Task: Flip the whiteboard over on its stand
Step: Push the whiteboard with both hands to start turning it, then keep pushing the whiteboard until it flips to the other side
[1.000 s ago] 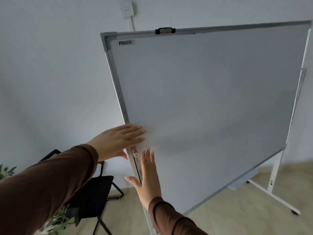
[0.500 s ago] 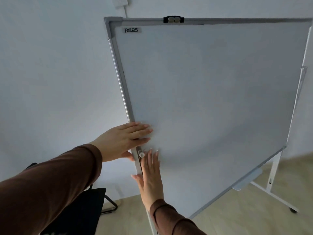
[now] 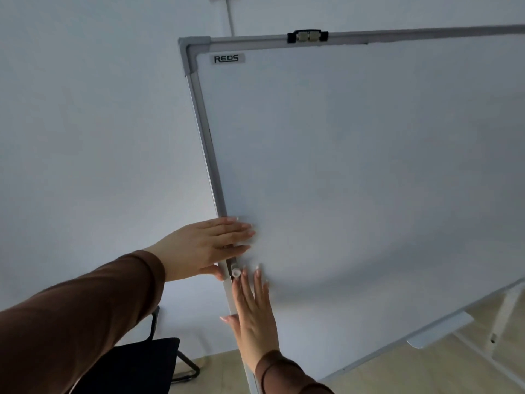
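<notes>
head cam, close, facing whiteboard [image 3: 355, 172]

Both flat hands, left hand [image 3: 199, 248] and right hand [image 3: 254, 319], press the whiteboard [image 3: 355, 180].

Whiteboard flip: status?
Left hand flat across white framed whiteboard left edge, right hand flat just below. Board upright, unflipped. White pivot knob between hands; black chair nearby.

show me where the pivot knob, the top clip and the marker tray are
pivot knob [image 3: 235, 271]: head view, on its round white cap at the frame's left edge.
top clip [image 3: 307, 36]: head view, on the middle of the black clip on the top rail.
marker tray [image 3: 439, 331]: head view, on its pale underside below the bottom rail.
</notes>
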A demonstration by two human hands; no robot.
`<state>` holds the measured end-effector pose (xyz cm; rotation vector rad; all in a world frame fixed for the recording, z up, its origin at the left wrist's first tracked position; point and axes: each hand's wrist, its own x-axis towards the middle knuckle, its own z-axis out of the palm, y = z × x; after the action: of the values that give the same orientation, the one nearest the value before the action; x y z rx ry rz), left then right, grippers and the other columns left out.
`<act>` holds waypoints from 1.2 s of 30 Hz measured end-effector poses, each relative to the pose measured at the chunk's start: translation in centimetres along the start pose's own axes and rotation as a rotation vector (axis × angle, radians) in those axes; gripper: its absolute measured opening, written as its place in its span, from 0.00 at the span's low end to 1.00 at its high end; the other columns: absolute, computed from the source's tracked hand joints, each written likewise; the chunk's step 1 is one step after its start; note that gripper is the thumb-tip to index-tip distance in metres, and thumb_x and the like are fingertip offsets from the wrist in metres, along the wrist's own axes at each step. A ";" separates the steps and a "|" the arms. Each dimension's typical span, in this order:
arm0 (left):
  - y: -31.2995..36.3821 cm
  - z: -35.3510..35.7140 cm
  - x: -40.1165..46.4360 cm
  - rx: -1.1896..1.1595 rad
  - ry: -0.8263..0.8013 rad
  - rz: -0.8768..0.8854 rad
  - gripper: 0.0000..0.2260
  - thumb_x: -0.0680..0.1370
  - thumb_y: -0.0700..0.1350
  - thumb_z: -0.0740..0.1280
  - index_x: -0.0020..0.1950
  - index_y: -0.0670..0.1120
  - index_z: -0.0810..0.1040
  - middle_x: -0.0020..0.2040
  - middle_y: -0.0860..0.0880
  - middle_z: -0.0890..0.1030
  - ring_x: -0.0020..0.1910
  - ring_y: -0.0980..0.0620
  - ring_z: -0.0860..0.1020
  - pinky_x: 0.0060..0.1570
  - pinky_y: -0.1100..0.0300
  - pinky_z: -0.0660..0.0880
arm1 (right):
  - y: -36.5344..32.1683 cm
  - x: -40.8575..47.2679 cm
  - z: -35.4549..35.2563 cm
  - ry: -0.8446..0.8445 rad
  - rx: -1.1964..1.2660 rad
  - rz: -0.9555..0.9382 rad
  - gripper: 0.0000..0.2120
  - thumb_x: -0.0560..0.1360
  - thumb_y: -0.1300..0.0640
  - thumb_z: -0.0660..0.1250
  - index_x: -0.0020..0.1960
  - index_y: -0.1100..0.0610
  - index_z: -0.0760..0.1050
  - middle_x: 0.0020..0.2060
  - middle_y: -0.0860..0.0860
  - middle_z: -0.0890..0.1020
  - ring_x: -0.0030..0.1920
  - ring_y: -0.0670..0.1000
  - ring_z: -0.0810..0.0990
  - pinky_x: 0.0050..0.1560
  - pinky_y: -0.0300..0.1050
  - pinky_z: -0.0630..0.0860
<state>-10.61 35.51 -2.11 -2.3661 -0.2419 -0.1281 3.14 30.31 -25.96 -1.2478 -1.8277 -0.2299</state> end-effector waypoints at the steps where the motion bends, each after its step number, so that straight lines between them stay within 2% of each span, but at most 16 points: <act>1: -0.9 0.9 0.1 -0.011 0.014 0.009 0.32 0.75 0.59 0.75 0.73 0.43 0.78 0.79 0.43 0.71 0.83 0.49 0.54 0.82 0.52 0.46 | 0.5 0.8 0.7 -0.007 -0.003 0.009 0.56 0.75 0.51 0.77 0.84 0.54 0.38 0.84 0.51 0.43 0.82 0.63 0.45 0.78 0.60 0.51; 3: -2.8 2.9 0.2 -0.028 0.030 0.022 0.31 0.75 0.58 0.76 0.73 0.42 0.78 0.79 0.43 0.71 0.84 0.51 0.49 0.82 0.52 0.46 | 1.5 2.5 2.1 -0.012 -0.025 0.023 0.57 0.74 0.50 0.78 0.84 0.54 0.37 0.84 0.51 0.41 0.82 0.62 0.44 0.78 0.60 0.51; 6: -5.7 5.8 0.7 -0.031 0.052 0.037 0.31 0.75 0.58 0.76 0.73 0.42 0.78 0.79 0.43 0.72 0.81 0.45 0.62 0.81 0.50 0.50 | 2.9 5.1 4.4 -0.024 -0.050 0.052 0.57 0.73 0.48 0.78 0.84 0.54 0.38 0.84 0.50 0.41 0.82 0.63 0.44 0.78 0.61 0.53; 8: -8.0 8.1 1.1 -0.044 0.062 0.045 0.31 0.75 0.57 0.77 0.73 0.42 0.79 0.79 0.43 0.71 0.80 0.45 0.64 0.81 0.50 0.51 | 4.1 7.1 6.0 -0.023 -0.077 0.077 0.57 0.73 0.46 0.78 0.84 0.56 0.40 0.84 0.50 0.41 0.82 0.63 0.45 0.78 0.61 0.54; 9: -9.3 9.3 1.4 -0.046 0.069 0.052 0.31 0.75 0.57 0.77 0.73 0.42 0.78 0.79 0.43 0.71 0.81 0.45 0.62 0.81 0.49 0.51 | 4.7 8.3 6.9 -0.018 -0.085 0.092 0.57 0.73 0.46 0.78 0.84 0.56 0.40 0.84 0.50 0.42 0.82 0.63 0.45 0.78 0.61 0.54; 12: -12.9 12.9 2.1 -0.058 0.082 0.072 0.31 0.75 0.57 0.77 0.73 0.42 0.78 0.80 0.43 0.70 0.84 0.52 0.45 0.81 0.51 0.48 | 6.2 11.1 9.3 -0.016 -0.108 0.132 0.59 0.72 0.45 0.78 0.84 0.55 0.38 0.84 0.50 0.41 0.82 0.62 0.43 0.79 0.58 0.49; 15: -16.2 16.2 2.8 -0.066 0.107 0.110 0.31 0.75 0.57 0.77 0.73 0.42 0.78 0.80 0.42 0.70 0.84 0.55 0.39 0.82 0.52 0.45 | 7.9 14.0 11.7 -0.021 -0.147 0.176 0.59 0.72 0.44 0.78 0.84 0.55 0.38 0.84 0.50 0.41 0.82 0.61 0.42 0.80 0.56 0.46; 18: -18.9 18.7 3.8 -0.071 0.107 0.117 0.32 0.74 0.56 0.78 0.73 0.42 0.78 0.79 0.43 0.71 0.84 0.54 0.42 0.82 0.53 0.43 | 9.7 16.6 13.6 -0.038 -0.187 0.205 0.58 0.72 0.45 0.78 0.84 0.55 0.40 0.84 0.50 0.43 0.82 0.62 0.43 0.79 0.57 0.46; 21: -21.0 20.9 4.5 -0.077 0.085 0.100 0.33 0.73 0.55 0.79 0.73 0.43 0.78 0.79 0.43 0.71 0.82 0.47 0.59 0.82 0.52 0.45 | 11.1 18.7 15.2 -0.057 -0.238 0.234 0.55 0.73 0.46 0.78 0.84 0.55 0.43 0.84 0.50 0.42 0.82 0.62 0.43 0.80 0.57 0.44; 22: -21.4 21.2 4.8 -0.080 0.079 0.099 0.33 0.73 0.55 0.80 0.74 0.43 0.78 0.79 0.43 0.71 0.82 0.46 0.60 0.82 0.52 0.45 | 11.6 19.2 15.4 -0.069 -0.254 0.241 0.54 0.73 0.46 0.77 0.84 0.55 0.43 0.84 0.50 0.41 0.82 0.62 0.43 0.80 0.58 0.44; 24: -22.4 22.2 5.1 -0.083 0.104 0.112 0.33 0.73 0.55 0.79 0.75 0.43 0.77 0.80 0.43 0.70 0.84 0.49 0.53 0.82 0.52 0.45 | 12.3 20.0 15.9 -0.082 -0.272 0.248 0.53 0.74 0.46 0.77 0.84 0.55 0.44 0.84 0.51 0.41 0.82 0.63 0.44 0.80 0.60 0.46; 26: -22.9 22.9 5.4 -0.089 0.129 0.121 0.33 0.73 0.55 0.78 0.75 0.44 0.76 0.81 0.44 0.69 0.85 0.52 0.44 0.82 0.52 0.44 | 12.8 20.4 16.0 -0.081 -0.284 0.229 0.52 0.74 0.46 0.76 0.85 0.56 0.46 0.84 0.51 0.42 0.82 0.63 0.44 0.79 0.61 0.50; 27: -23.0 23.0 5.6 -0.097 0.131 0.136 0.33 0.74 0.55 0.78 0.76 0.45 0.76 0.81 0.44 0.68 0.84 0.53 0.43 0.82 0.52 0.44 | 13.2 20.4 15.8 -0.094 -0.281 0.219 0.51 0.75 0.47 0.76 0.85 0.56 0.47 0.84 0.51 0.43 0.82 0.63 0.44 0.79 0.62 0.53; 31: -22.0 22.2 5.7 -0.128 0.106 0.094 0.34 0.75 0.59 0.76 0.78 0.51 0.72 0.83 0.46 0.64 0.84 0.47 0.55 0.81 0.48 0.51 | 14.7 19.6 13.4 -0.131 -0.255 0.091 0.48 0.78 0.47 0.72 0.85 0.55 0.44 0.84 0.50 0.40 0.82 0.62 0.40 0.79 0.64 0.51; 33: -19.8 21.5 7.3 -0.160 0.159 0.049 0.31 0.78 0.64 0.69 0.78 0.52 0.73 0.83 0.45 0.65 0.83 0.44 0.60 0.80 0.43 0.56 | 16.4 18.5 10.4 -0.130 -0.211 0.044 0.46 0.79 0.46 0.71 0.85 0.54 0.45 0.84 0.49 0.40 0.83 0.59 0.40 0.79 0.62 0.48; 36: -14.5 21.0 12.6 -0.283 0.268 -0.025 0.28 0.82 0.65 0.60 0.77 0.53 0.74 0.83 0.46 0.65 0.83 0.45 0.61 0.80 0.45 0.57 | 20.9 16.4 3.5 -0.102 -0.192 0.045 0.42 0.80 0.46 0.69 0.85 0.53 0.48 0.84 0.49 0.48 0.83 0.57 0.42 0.80 0.61 0.47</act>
<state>-0.85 62.03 -5.42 -2.5902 -0.1296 -0.5176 16.73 53.17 -22.27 -1.4549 -1.8971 -0.3287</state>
